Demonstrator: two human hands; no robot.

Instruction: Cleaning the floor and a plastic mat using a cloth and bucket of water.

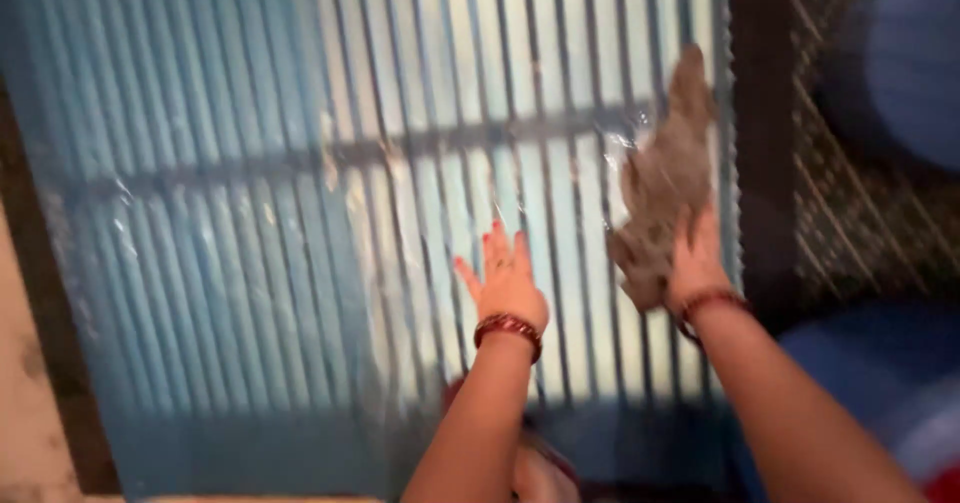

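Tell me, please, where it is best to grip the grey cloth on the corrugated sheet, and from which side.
Probably at its lower bunched end, from below: the right hand already holds the grey cloth there, while its upper end lies loose on the blue corrugated sheet.

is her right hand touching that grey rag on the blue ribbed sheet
Touching. The head view shows the right hand pressed on the grey rag, fingers overlapping its lower edge.

No packages, labels, signs or screens in my view.

From my remote seat I see nothing wrapped, printed on or lit up anywhere in this blurred frame, so there is no position, shape or colour of such a thing for me to report here.
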